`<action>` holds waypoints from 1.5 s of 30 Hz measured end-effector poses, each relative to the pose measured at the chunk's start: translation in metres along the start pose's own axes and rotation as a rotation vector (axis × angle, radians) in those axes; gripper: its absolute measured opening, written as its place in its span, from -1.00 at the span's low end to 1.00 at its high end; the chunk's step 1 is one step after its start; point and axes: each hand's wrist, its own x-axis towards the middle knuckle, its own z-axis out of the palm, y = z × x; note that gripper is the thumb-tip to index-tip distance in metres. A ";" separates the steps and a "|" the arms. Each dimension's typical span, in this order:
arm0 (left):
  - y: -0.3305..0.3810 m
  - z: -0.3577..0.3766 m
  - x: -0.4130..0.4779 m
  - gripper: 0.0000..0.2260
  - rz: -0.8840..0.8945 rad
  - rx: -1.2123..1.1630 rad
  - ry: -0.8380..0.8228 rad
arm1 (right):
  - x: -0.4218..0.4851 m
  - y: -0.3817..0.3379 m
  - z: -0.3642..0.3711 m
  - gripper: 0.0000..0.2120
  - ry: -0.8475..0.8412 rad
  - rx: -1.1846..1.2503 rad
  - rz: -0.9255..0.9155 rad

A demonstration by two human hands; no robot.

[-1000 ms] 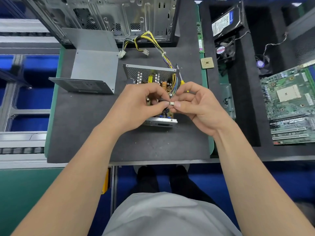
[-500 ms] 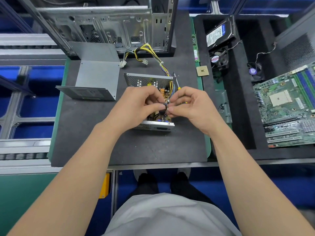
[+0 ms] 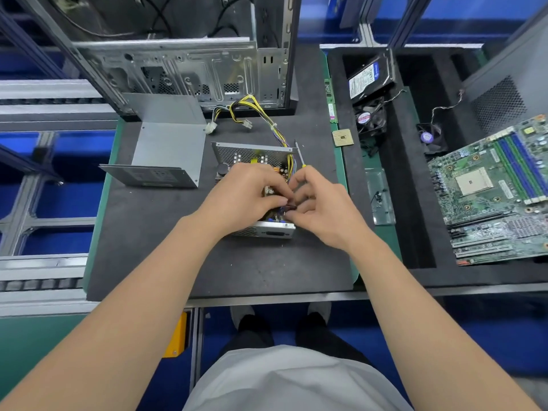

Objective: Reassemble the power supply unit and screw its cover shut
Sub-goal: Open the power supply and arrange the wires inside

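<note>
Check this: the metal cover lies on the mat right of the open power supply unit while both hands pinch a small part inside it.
Wrong side. The head view shows the metal cover left of the open power supply unit; the left hand and right hand do pinch a small part inside it.

table (image 3: 225,271): dark grey mat top, green border, metal front edge | left: grey conveyor rails (image 3: 44,93) run sideways; below them a grey metal frame (image 3: 26,229) with blue between its bars | lower left: green panel (image 3: 35,345) | floor (image 3: 489,330): blue, below the table's front edge | light: bright, even, soft shadows
</note>
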 end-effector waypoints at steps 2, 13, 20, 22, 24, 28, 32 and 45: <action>-0.003 0.000 -0.002 -0.90 -0.016 0.028 0.033 | -0.001 0.003 0.004 -0.54 0.037 0.009 0.023; -0.005 -0.003 -0.006 -0.91 -0.066 -0.082 0.095 | -0.002 0.007 0.012 -0.56 0.069 -0.010 0.058; -0.005 -0.002 -0.005 -0.93 -0.074 -0.080 0.104 | -0.002 0.001 0.014 -0.55 0.047 -0.105 0.057; -0.005 -0.002 -0.006 -0.92 -0.079 -0.097 0.108 | 0.001 -0.003 0.013 -0.57 0.040 -0.150 0.060; -0.005 -0.002 -0.006 -0.89 -0.086 -0.108 0.112 | 0.005 -0.007 0.012 -0.61 0.024 -0.191 0.078; -0.004 -0.003 -0.006 -0.90 -0.091 -0.108 0.108 | 0.014 -0.012 0.010 -0.62 -0.014 -0.234 0.154; -0.003 -0.003 -0.006 -0.91 -0.086 -0.110 0.106 | 0.016 -0.014 0.007 -0.65 -0.040 -0.266 0.179; -0.008 -0.001 -0.005 -0.92 -0.070 -0.113 0.115 | 0.014 -0.018 0.010 -0.79 0.004 -0.187 0.302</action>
